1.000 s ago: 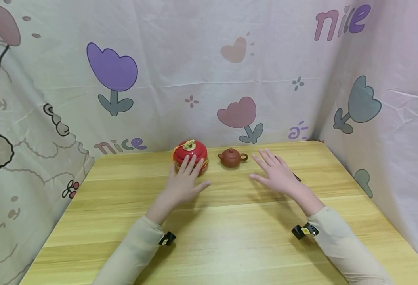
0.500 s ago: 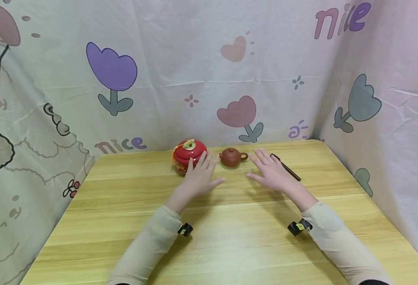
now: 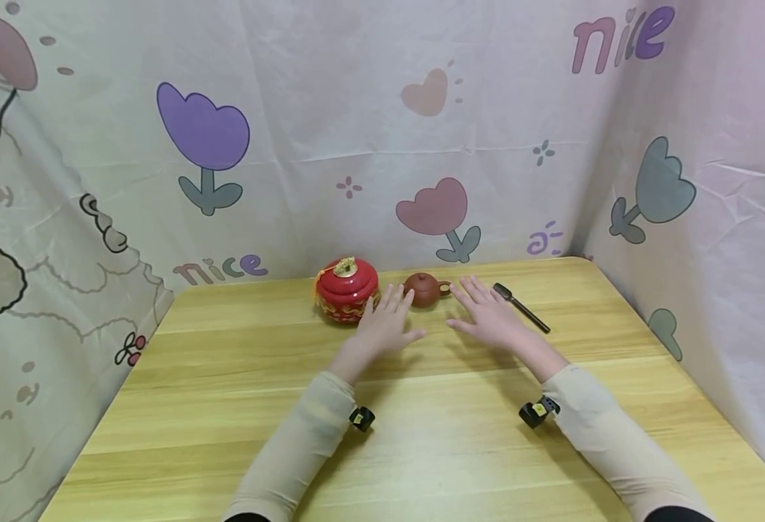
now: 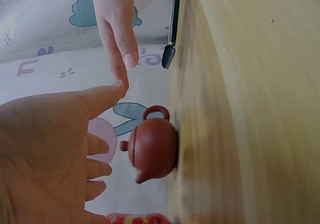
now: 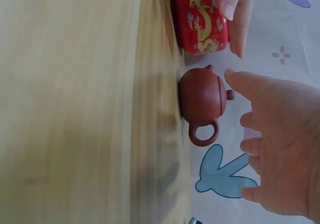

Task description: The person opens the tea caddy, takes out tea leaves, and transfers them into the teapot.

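Observation:
Both hands hover over the table with fingers spread, holding nothing. My left hand (image 3: 383, 330) is in front of the gap between a red lidded jar (image 3: 347, 290) and a small brown clay teapot (image 3: 424, 290). Just right of the teapot's handle is my right hand (image 3: 489, 317). In the left wrist view the teapot (image 4: 155, 149) stands beyond the left hand's fingers, apart from them. A gold dragon decorates the red jar (image 5: 200, 21) in the right wrist view. Behind and right of the right hand lies a dark-handled small scoop (image 3: 521, 307).
The objects stand on a light wooden table (image 3: 225, 406), near its back edge. A printed cloth (image 3: 330, 109) hangs behind the table and along its sides. A small black camera is strapped to each wrist.
My left hand has moved right, from in front of the red jar toward the teapot. The right hand has shifted slightly left, uncovering the scoop.

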The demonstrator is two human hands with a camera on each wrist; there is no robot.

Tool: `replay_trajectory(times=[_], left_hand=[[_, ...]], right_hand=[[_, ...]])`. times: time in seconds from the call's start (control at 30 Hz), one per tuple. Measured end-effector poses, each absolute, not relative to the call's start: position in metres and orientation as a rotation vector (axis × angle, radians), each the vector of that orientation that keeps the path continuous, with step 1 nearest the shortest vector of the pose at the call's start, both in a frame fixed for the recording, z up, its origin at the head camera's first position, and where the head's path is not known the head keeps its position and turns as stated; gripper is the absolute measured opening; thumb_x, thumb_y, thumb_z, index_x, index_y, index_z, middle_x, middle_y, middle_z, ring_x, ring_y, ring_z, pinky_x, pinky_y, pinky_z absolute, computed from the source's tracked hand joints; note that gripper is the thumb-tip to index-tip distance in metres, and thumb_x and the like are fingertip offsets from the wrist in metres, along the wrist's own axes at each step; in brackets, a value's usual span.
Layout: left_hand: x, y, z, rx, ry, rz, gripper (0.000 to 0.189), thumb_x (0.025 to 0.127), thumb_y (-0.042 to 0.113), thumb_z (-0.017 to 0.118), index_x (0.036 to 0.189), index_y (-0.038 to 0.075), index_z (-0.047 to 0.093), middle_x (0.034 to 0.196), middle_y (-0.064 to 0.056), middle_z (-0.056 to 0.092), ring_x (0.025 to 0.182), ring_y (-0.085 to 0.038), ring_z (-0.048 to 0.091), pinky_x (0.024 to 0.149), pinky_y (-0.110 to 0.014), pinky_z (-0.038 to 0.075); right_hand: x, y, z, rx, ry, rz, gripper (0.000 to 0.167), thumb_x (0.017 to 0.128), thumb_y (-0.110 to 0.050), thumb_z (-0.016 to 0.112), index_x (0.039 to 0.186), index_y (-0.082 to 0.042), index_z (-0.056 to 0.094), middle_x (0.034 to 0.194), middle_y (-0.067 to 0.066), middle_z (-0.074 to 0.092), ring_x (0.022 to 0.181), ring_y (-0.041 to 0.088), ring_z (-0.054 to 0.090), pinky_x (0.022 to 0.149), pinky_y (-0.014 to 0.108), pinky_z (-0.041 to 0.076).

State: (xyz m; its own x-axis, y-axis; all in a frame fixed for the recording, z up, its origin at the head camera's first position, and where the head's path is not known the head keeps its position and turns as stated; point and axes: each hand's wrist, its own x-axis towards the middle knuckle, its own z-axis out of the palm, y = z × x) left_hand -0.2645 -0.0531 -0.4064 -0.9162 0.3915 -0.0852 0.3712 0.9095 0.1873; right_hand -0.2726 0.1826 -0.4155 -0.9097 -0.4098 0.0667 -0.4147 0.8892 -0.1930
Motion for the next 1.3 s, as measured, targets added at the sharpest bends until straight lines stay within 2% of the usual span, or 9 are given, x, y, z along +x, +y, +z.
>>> replay_trajectory(times=[0.27, 0.5, 0.8, 1.3], left_hand=[[-0.271, -0.046, -0.417, 0.566, 2.924, 0.306, 0.088, 0.093, 0.060, 0.050, 0.158, 0.017, 0.009, 0.166, -0.008, 0.004, 0.154, -0.027, -0.004, 0.121, -0.060, 0.006], [-0.281, -0.040, -0.425, 0.533, 2.934, 0.320, 0.091, 0.093, 0.060, 0.051, 0.158, 0.014, 0.007, 0.166, -0.010, 0.004, 0.154, -0.028, -0.002, 0.121, -0.059, 0.009], [-0.291, -0.034, -0.428, 0.505, 2.941, 0.297, 0.094, 0.092, 0.060, 0.054, 0.158, 0.012, 0.007, 0.165, -0.012, 0.007, 0.154, -0.028, 0.001, 0.121, -0.059, 0.010], [-0.303, -0.028, -0.428, 0.443, 2.972, 0.314, 0.099, 0.090, 0.057, 0.059, 0.158, 0.010, 0.004, 0.165, -0.012, 0.008, 0.154, -0.027, 0.003, 0.122, -0.057, 0.013]], right_hand=[[-0.284, 0.178, -0.428, 0.688, -3.013, 0.318, 0.077, 0.096, -0.049, 0.053, 0.155, -0.009, 0.024, 0.162, 0.017, 0.014, 0.151, 0.037, 0.009, 0.118, 0.063, 0.011], [-0.293, 0.173, -0.432, 0.676, -3.022, 0.298, 0.077, 0.096, -0.051, 0.052, 0.155, -0.011, 0.024, 0.163, 0.016, 0.016, 0.152, 0.037, 0.010, 0.118, 0.064, 0.012], [-0.306, 0.167, -0.439, 0.680, -3.018, 0.327, 0.076, 0.096, -0.049, 0.054, 0.155, -0.010, 0.026, 0.163, 0.016, 0.016, 0.152, 0.036, 0.010, 0.117, 0.064, 0.018], [-0.316, 0.157, -0.441, 0.682, -3.007, 0.354, 0.079, 0.095, -0.048, 0.055, 0.154, -0.006, 0.025, 0.162, 0.018, 0.020, 0.151, 0.036, 0.013, 0.117, 0.063, 0.020]])
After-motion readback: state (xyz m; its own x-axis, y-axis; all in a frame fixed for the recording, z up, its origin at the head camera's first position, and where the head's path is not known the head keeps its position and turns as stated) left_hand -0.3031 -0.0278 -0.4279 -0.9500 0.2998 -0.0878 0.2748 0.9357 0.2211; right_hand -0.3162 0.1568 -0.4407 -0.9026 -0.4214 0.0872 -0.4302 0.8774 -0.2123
